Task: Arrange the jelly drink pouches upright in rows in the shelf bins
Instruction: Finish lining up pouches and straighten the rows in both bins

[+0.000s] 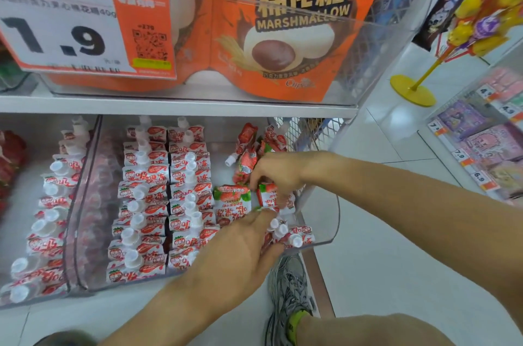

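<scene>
While my right hand [273, 173] pinches a jelly pouch [267, 195] over the right side of the clear bin [325, 212], my left hand [243, 243] reaches in just below it, fingers curled among the front pouches [291, 235]; what they grip I cannot tell. Two neat rows [167, 198] stand to the left. Loose pouches [249, 153] lie tumbled directly behind my right hand, the nearer one.

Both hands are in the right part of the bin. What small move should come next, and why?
Probably stand the pouch that the right hand pinches upright behind the front pouches, which the left hand touches. Two full rows already stand beside this gap, and loose pouches lie tumbled behind.
</scene>
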`<state>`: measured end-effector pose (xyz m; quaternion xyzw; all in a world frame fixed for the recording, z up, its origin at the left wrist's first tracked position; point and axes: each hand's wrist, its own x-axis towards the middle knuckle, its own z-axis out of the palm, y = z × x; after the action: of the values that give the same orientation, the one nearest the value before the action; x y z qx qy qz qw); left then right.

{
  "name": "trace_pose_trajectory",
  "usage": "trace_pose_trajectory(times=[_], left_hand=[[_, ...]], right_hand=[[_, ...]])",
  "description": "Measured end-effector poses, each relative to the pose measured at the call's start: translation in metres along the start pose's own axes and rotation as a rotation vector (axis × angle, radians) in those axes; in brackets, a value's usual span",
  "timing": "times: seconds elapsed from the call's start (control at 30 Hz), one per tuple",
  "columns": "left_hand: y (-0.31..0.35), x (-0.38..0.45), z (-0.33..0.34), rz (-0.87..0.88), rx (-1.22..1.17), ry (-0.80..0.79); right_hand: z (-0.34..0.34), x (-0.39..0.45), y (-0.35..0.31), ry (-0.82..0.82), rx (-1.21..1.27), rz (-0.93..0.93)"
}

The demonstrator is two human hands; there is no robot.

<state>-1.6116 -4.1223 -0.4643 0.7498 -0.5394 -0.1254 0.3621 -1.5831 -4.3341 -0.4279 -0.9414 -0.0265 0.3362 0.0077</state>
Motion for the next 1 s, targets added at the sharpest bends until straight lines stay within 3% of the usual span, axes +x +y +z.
trace_pose_trajectory(times=[0.23,0.4,0.53,0.63,0.77,0.9,1.0], left_hand=[[0.002,-0.002,0.000,-0.058,-0.024,0.032],[-0.003,0.007,0.002,-0.111,-0.064,0.052],[-0.006,0.013,0.001,-0.222,-0.042,0.098],[-0.007,0.016,0.003,-0.266,0.068,0.051],[-0.009,0.026,0.003,-0.233,0.151,0.001],[-0.007,0.034,0.003,-0.171,-0.027,-0.058],[0.001,0.039,0.003,-0.134,-0.133,-0.121]], right_hand=[[0.006,0.005,-0.006,0.001,-0.193,-0.029],[-0.011,-0.024,-0.012,0.179,-0.363,-0.010],[-0.006,-0.051,-0.015,0.232,-0.464,-0.041],[0.004,-0.071,-0.010,0.393,-0.392,-0.012],[0.008,-0.081,-0.009,0.432,-0.212,0.088],[0.007,-0.071,-0.012,0.442,0.100,0.090],[0.006,-0.056,-0.008,0.376,0.145,0.125]])
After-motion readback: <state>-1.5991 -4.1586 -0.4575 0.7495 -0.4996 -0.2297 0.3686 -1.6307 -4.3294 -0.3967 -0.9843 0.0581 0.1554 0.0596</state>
